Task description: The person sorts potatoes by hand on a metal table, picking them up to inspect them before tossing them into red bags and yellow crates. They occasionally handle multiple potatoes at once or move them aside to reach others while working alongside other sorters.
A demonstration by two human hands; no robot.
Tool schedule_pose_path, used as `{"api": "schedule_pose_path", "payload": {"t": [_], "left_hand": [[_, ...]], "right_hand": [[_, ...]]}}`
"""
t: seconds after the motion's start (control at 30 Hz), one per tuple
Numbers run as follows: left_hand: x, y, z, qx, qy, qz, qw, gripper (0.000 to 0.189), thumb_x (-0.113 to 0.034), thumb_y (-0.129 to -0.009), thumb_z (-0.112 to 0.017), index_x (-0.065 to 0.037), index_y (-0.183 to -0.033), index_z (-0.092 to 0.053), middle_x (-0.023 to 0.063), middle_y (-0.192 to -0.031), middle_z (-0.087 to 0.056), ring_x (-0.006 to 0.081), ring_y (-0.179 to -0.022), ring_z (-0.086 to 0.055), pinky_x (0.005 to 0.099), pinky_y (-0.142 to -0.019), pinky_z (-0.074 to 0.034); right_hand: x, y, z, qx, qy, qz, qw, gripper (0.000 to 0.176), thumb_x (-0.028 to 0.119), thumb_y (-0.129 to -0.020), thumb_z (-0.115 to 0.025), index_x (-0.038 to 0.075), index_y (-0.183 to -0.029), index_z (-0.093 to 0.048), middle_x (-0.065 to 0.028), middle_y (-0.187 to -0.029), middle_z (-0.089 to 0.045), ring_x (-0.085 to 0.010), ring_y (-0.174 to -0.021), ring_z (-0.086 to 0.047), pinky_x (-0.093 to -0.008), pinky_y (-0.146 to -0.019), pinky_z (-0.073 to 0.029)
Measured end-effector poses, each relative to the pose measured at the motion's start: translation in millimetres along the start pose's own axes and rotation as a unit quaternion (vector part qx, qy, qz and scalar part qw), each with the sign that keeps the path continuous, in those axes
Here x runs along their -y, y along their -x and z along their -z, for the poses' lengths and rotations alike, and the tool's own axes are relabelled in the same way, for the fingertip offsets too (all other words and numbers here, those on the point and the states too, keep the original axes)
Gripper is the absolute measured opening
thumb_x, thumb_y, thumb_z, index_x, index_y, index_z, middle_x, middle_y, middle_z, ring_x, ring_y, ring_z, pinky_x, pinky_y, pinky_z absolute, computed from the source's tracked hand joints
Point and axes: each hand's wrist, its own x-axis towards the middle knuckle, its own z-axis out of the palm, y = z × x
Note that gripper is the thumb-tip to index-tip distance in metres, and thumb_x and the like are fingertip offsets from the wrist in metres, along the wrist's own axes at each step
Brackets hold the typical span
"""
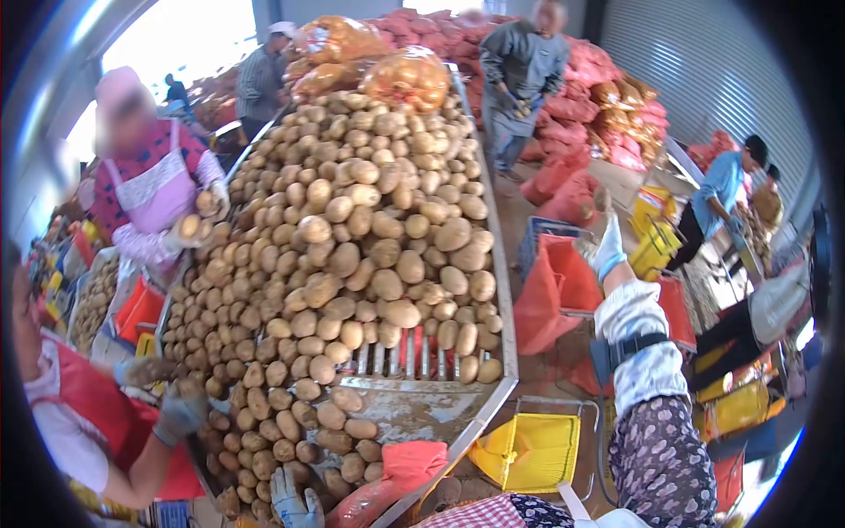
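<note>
A sloping metal table (422, 403) carries a large heap of potatoes (352, 238). At its near end my left hand (295, 502), in a pale blue and white glove, lies against the lowest potatoes, fingers apart. Beside it, a red sleeve (387, 484) rests over the table's edge. My right arm reaches out to the right, beyond the table's rim. There my right hand (606, 246), also gloved, is raised above a red bag (559, 286) hung on a frame. Its fingers are partly blurred, and whether they hold anything is unclear.
Two people in aprons work along the left side, one with gloved hands (180, 409) close to the potatoes. Another person (524, 79) stands behind the table. A yellow bag (532, 451) hangs on a frame at the near right. Filled red sacks (563, 123) are stacked behind.
</note>
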Motion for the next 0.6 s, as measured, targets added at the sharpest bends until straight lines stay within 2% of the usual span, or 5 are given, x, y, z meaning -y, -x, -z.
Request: {"api": "schedule_pose_path", "payload": {"t": [0.2,0.23,0.37,0.47,0.6], "left_hand": [[48,11,-26,0.03,-0.022,0.172,0.984,0.08,-0.045,-0.082,-0.058,-0.005,-0.146,-0.031,0.0261,-0.151,-0.023,0.0466,-0.139,-0.019,0.0571,-0.114,-0.01],[53,7,-30,0.031,-0.025,0.178,0.983,0.08,-0.045,-0.082,-0.058,-0.005,-0.146,-0.031,0.0261,-0.151,-0.023,0.0466,-0.139,-0.019,0.0571,-0.114,-0.01],[64,3,-34,0.036,-0.105,0.142,0.984,0.078,-0.047,-0.079,-0.061,-0.012,-0.144,-0.037,0.0231,-0.151,-0.026,0.043,-0.139,-0.021,0.0589,-0.112,-0.014],[76,2,-23,0.036,-0.091,0.121,0.988,0.077,-0.048,-0.079,-0.062,-0.014,-0.144,-0.039,0.0214,-0.15,-0.029,0.0413,-0.137,-0.025,0.0591,-0.112,-0.015],[90,39,-9,0.042,-0.075,0.126,0.988,0.07,-0.042,-0.082,-0.059,-0.012,-0.142,-0.04,0.0211,-0.146,-0.036,0.0408,-0.134,-0.033,0.0533,-0.112,-0.022]], "right_hand": [[-126,63,-128,0.461,0.355,0.296,0.758,0.06,0.025,-0.089,-0.056,0.017,-0.145,-0.035,-0.008,-0.08,-0.064,-0.0145,-0.051,-0.058,-0.0299,-0.044,-0.046],[-96,116,-162,0.427,0.491,0.155,0.744,0.062,0.026,-0.089,-0.056,0.012,-0.145,-0.034,-0.0079,-0.079,-0.064,-0.0149,-0.051,-0.058,-0.03,-0.046,-0.047],[-99,171,-256,0.395,0.482,0.065,0.779,0.062,0.034,-0.091,-0.06,0.006,-0.142,-0.038,-0.017,-0.105,-0.065,-0.021,-0.072,-0.068,-0.0371,-0.065,-0.056],[-172,202,-245,0.492,0.578,0.176,0.627,0.07,0.041,-0.087,-0.06,0.008,-0.144,-0.036,-0.0215,-0.135,-0.052,-0.0325,-0.128,-0.048,-0.0362,-0.109,-0.035],[-270,250,-186,0.462,0.677,0.289,0.495,0.076,0.047,-0.081,-0.063,0.016,-0.145,-0.036,-0.0275,-0.146,-0.033,-0.0432,-0.135,-0.034,-0.0448,-0.11,-0.033]]}}
